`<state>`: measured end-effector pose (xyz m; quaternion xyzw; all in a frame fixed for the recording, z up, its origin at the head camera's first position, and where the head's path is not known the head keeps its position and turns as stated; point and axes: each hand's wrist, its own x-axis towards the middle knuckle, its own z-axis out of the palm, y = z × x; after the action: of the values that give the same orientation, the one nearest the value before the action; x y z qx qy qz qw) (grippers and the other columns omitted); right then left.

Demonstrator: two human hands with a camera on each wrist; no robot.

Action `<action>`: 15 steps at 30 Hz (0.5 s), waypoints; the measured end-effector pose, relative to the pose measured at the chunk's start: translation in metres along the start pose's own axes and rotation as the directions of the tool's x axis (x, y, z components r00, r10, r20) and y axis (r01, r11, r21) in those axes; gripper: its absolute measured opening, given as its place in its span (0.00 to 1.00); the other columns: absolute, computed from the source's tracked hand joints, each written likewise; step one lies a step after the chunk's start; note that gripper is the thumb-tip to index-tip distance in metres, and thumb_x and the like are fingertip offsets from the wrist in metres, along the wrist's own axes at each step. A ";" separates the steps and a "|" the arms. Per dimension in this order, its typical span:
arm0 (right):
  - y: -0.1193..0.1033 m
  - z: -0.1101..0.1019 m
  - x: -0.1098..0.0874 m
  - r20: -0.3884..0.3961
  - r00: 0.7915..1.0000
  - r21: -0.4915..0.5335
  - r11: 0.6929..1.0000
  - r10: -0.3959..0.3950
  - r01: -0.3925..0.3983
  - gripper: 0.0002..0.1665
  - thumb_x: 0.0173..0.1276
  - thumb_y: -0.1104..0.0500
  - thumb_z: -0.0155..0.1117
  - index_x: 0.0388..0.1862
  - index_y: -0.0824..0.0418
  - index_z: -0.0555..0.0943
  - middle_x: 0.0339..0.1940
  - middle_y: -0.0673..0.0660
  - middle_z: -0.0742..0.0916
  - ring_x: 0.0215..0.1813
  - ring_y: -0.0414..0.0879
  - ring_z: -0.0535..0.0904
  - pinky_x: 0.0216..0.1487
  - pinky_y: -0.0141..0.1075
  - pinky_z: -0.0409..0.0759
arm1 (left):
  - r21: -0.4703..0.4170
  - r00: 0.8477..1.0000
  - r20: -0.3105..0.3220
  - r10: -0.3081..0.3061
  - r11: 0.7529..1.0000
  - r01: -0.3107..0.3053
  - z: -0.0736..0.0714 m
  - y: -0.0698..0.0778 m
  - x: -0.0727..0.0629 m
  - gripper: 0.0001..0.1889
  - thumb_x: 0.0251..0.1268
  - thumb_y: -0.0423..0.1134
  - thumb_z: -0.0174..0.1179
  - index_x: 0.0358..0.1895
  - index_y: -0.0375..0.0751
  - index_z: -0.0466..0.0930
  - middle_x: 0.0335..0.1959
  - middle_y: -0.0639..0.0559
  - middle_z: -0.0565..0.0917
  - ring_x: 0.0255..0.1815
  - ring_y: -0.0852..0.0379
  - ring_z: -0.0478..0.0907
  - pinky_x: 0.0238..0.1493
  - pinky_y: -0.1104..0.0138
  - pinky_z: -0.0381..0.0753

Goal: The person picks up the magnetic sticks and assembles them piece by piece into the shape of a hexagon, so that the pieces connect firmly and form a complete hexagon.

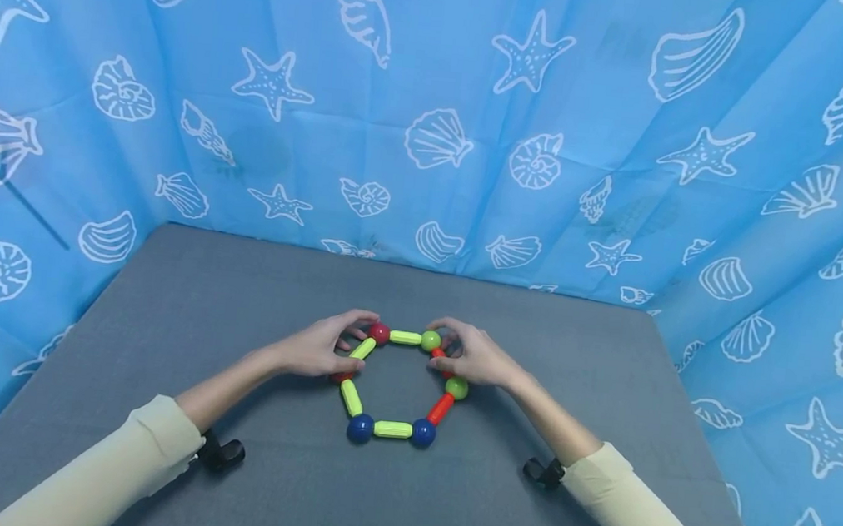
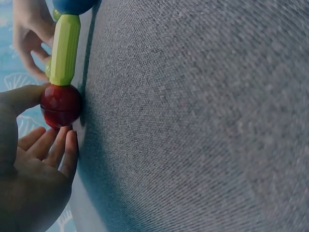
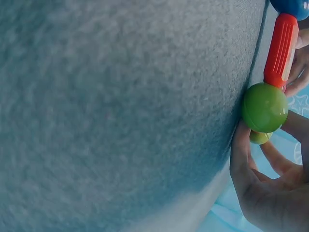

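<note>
A six-sided ring of toy rods and balls [image 1: 393, 430] lies on the grey table. Its left side is gripped by my left hand [image 1: 316, 346], thumb on the near red ball [image 2: 61, 105] and fingers reaching toward the far red ball [image 1: 380, 333]. On the other side my right hand [image 1: 481, 358] holds the ring around a red rod between two green balls, the nearer green ball [image 1: 457, 388] showing beside the palm. Two blue balls, one at left [image 1: 360, 428] and one at right [image 1: 423, 432], form the near corners. My fingers partly hide the left red ball and the upper red rod.
The grey cloth-covered table [image 1: 254, 282] spreads around the ring. A blue curtain [image 1: 428, 188] with white shells and starfish hangs behind it and along both sides. Dark straps with small cameras sit at both wrists, the left camera [image 1: 224, 455] close above the cloth.
</note>
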<state>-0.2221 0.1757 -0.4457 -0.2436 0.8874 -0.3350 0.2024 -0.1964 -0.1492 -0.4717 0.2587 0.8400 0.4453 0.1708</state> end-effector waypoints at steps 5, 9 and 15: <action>0.007 -0.004 0.003 0.029 1.000 0.110 0.994 -0.005 0.002 0.32 0.74 0.60 0.73 0.75 0.61 0.76 0.56 0.67 0.87 0.39 0.45 0.85 0.42 0.35 0.84 | -0.012 1.000 0.009 -0.002 1.000 0.002 -0.001 -0.003 0.001 0.41 0.73 0.41 0.70 0.83 0.38 0.62 0.82 0.35 0.70 0.76 0.37 0.77 0.71 0.47 0.83; 0.009 -0.007 0.002 0.054 0.998 0.178 0.984 0.007 -0.016 0.32 0.75 0.63 0.72 0.76 0.62 0.75 0.57 0.69 0.86 0.38 0.46 0.86 0.40 0.35 0.84 | -0.023 1.000 0.022 -0.002 1.000 0.003 -0.003 -0.004 0.002 0.41 0.74 0.41 0.70 0.84 0.38 0.61 0.82 0.35 0.70 0.74 0.38 0.78 0.71 0.47 0.83; 0.009 -0.012 -0.003 0.107 0.994 0.190 0.982 -0.001 -0.019 0.38 0.75 0.58 0.74 0.79 0.62 0.71 0.61 0.71 0.84 0.45 0.49 0.89 0.45 0.38 0.88 | -0.055 0.997 0.071 0.005 0.998 -0.001 -0.008 -0.008 -0.005 0.43 0.73 0.42 0.71 0.85 0.41 0.60 0.82 0.36 0.70 0.75 0.39 0.78 0.72 0.47 0.82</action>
<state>-0.2285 0.1896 -0.4432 -0.2364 0.8403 -0.4042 0.2732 -0.1987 -0.1609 -0.4735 0.2712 0.8204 0.4588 0.2070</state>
